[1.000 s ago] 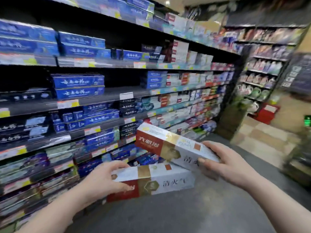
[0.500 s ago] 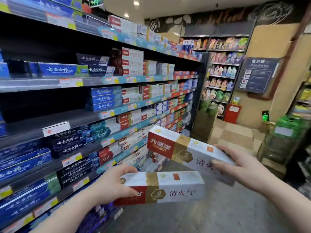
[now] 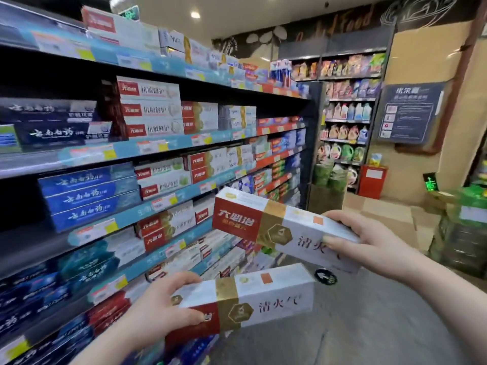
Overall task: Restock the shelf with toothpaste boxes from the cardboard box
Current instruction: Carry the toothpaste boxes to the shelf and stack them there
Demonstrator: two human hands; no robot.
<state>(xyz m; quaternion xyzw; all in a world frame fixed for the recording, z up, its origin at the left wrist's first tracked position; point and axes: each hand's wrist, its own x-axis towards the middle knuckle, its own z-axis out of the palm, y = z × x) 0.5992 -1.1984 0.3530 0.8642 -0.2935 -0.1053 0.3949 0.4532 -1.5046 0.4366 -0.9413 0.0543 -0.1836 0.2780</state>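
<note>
Each of my hands carries a long white, red and gold toothpaste box in front of the shelf. My left hand [image 3: 160,309] grips the red end of the lower toothpaste box [image 3: 266,299], held level near the bottom of the view. My right hand [image 3: 369,241] holds the white end of the upper toothpaste box [image 3: 263,222], tilted with its red end toward the shelf [image 3: 163,146] on my left. The shelf has several tiers stacked with blue, white and red toothpaste boxes. The cardboard box is not in view.
The grey aisle floor [image 3: 369,325] runs ahead on the right. At the aisle's end stand a rack of detergent bottles [image 3: 345,127], a red bin [image 3: 373,180] and a dark notice board [image 3: 411,111]. Green shrink-wrapped packs [image 3: 463,222] are stacked at the right edge.
My view has swung right along the shelf and upward, bringing the aisle's end nearer. Both hands keep their boxes; the right-hand box has risen a little relative to the left one.
</note>
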